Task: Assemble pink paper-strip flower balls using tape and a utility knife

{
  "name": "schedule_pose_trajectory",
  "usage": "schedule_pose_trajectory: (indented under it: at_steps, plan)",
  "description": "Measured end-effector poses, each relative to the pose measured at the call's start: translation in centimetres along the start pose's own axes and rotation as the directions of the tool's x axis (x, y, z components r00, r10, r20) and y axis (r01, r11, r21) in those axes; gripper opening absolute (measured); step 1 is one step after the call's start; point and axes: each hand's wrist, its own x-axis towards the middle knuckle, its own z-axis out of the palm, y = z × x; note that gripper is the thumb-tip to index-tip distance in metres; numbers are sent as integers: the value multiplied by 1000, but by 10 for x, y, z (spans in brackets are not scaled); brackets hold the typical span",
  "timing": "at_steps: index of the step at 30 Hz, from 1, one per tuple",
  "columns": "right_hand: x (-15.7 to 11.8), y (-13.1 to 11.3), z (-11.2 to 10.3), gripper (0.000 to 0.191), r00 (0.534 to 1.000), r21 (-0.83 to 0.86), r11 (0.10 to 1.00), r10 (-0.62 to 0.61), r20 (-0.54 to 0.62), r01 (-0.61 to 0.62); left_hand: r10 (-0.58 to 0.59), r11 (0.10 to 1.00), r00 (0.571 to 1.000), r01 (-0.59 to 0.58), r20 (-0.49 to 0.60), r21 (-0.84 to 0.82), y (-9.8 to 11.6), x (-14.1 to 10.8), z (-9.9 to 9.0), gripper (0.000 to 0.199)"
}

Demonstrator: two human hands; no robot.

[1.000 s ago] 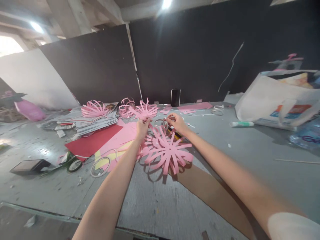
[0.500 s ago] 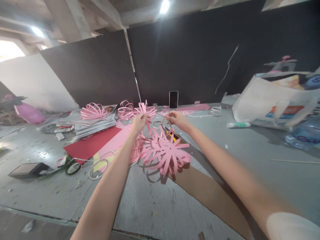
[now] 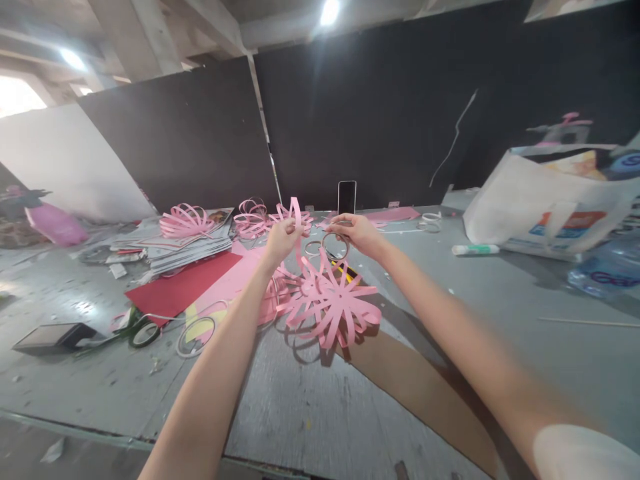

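My left hand (image 3: 284,241) pinches a pink paper strip (image 3: 295,208) that stands up above the fingers and hangs down toward a pink paper flower (image 3: 343,303). That flower of cut strips lies on the grey table (image 3: 290,407), near the middle. To the right, my right hand (image 3: 356,233) is closed on a thin ring (image 3: 336,257), held above the flower. Another ring (image 3: 314,249) is just left of it. Behind the flower lies a yellow and black cutter (image 3: 347,269), partly covered by strips.
On the left are red paper (image 3: 175,287), stacked papers (image 3: 195,252), green-handled scissors (image 3: 145,335) and a dark box (image 3: 55,338). A phone (image 3: 347,197) stands at the back. On the right are a glue stick (image 3: 475,250), a white bag (image 3: 530,207) and brown cardboard (image 3: 415,387).
My left hand has shifted slightly right, and the strip in it stands more upright. My right hand has moved slightly, and the ring in it has turned.
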Motion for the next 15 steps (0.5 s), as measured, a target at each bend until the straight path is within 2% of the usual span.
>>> schedule_pose_trajectory:
  at_steps: [5,9,15]
  plan:
    - [-1,-13,0,35,999,-16,999,-36,10,36,11,999,1000,-12,-13,-38,7,1,3,22]
    - [-5,-24,2,35,1000,-18,1000,-10,13,10,7,999,1000,-7,-3,-49,14,0,1,24]
    - [-6,-33,3,31,1000,-4,1000,-6,-3,6,81,996,996,-82,23,40,18,-1,-5,29]
